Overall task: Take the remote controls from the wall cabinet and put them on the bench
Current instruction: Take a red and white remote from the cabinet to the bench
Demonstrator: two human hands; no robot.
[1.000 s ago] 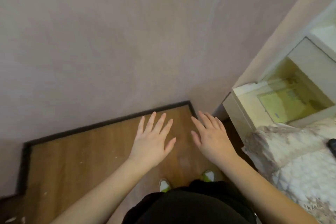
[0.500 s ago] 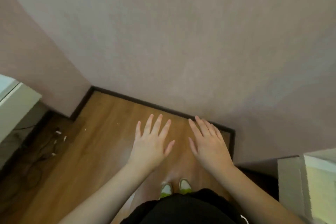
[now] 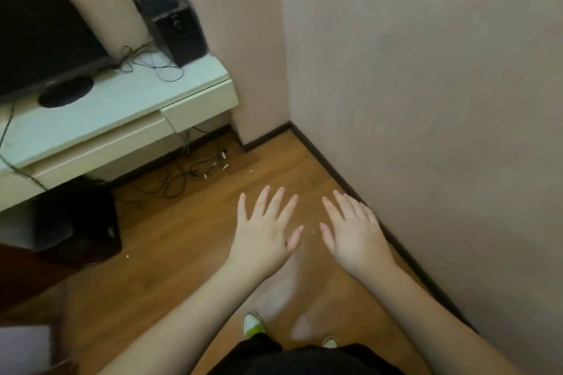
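Both the left hand (image 3: 264, 234) and right hand (image 3: 355, 237) are hovering spread and empty over the wooden floor (image 3: 170, 253), seemingly readying to reach, with no remote controls or wall cabinet showing anywhere.

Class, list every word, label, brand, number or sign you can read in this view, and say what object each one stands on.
No text can be read.
Small pale mark on the front of the dark box under the white TV bench: too small and blurred to read.
Knob on the black speaker: no legible label.
TV: any brand mark at its lower edge is too blurred to read.
Walls, floor, hands: no writing.
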